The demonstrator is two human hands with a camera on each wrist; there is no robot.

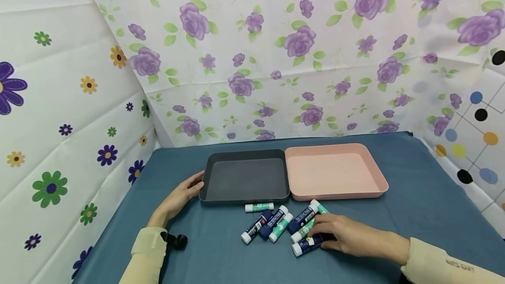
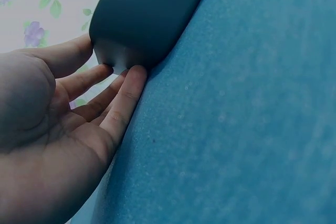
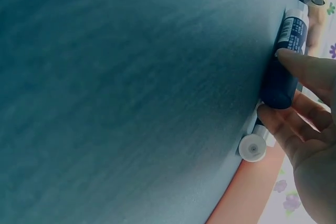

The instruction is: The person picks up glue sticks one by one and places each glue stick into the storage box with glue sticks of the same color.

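My left hand [image 1: 183,197] touches the left side of a dark grey tray [image 1: 245,200]; in the left wrist view the thumb and fingertips [image 2: 137,74] lie against the tray's corner. My right hand [image 1: 347,236] pinches a dark blue glue stick with a white end [image 1: 307,245], lying on the cloth, between thumb and fingers. In the right wrist view the thumb presses on this glue stick [image 3: 286,69]. Close by lie a green glue stick [image 1: 301,232] and another dark blue one [image 1: 303,219]. The hand hides part of this group.
A pink tray [image 1: 378,195] stands against the grey tray's right side. Several more blue and green glue sticks [image 1: 274,222] lie in front of the grey tray, one green stick [image 1: 259,207] close to its front wall. Blue cloth [image 1: 221,249] covers the table; flowered sheets [image 1: 244,113] hang behind it.
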